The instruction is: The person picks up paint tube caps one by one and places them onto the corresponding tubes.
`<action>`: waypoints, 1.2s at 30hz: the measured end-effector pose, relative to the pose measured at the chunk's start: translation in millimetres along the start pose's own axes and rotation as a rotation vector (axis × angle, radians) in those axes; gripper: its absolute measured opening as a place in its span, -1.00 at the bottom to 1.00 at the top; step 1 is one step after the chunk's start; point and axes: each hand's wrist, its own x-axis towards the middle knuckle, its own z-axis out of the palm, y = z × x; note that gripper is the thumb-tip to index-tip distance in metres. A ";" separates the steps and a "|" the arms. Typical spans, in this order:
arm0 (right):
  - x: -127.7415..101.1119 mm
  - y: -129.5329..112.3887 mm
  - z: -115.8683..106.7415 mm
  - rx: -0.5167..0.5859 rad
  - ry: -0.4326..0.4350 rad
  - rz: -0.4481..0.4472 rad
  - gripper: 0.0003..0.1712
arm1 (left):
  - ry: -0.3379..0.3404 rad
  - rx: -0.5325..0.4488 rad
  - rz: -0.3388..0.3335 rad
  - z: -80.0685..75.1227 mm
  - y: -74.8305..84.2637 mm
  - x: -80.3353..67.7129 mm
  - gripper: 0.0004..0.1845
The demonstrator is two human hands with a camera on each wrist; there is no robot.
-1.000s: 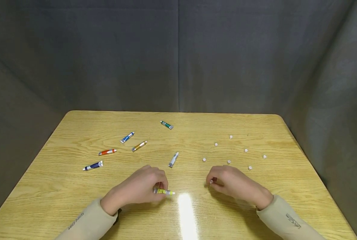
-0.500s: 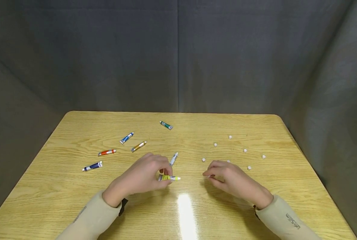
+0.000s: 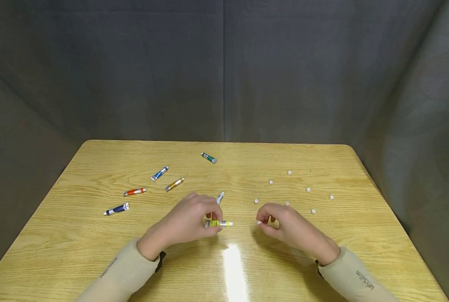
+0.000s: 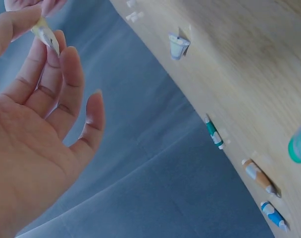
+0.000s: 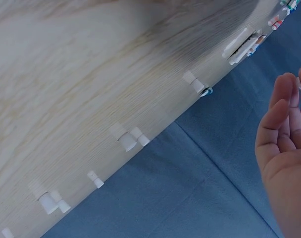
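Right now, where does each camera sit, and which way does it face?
Head: above the near edge, looking forward and down at the table; both hands and sleeves show.
Left wrist: beside the left hand, looking past its palm at the yellow tube.
Right wrist: beside the right hand, facing white caps.
Shared: head and left wrist show the yellow tube and green tube.

Grey cloth backdrop (image 3: 224,67) behind and at sides; light wood surface (image 3: 96,251), rounded far corners, glare near front edge.
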 end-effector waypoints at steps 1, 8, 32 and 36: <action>0.0 -0.3 0.4 0.004 0.004 -0.003 -0.86 | 0.001 -0.001 -0.001 1.1 -0.2 0.0 -0.86; 0.8 -1.8 5.1 0.018 0.086 -0.086 -0.83 | 0.007 -0.017 -0.004 9.2 -1.3 1.3 -0.85; 5.2 -18.2 25.2 0.176 0.186 -0.209 -0.88 | 0.026 -0.027 0.032 23.7 4.8 6.1 -0.87; 5.1 -19.0 25.7 0.185 0.191 -0.213 -0.83 | 0.033 -0.034 0.042 24.8 5.5 6.6 -0.87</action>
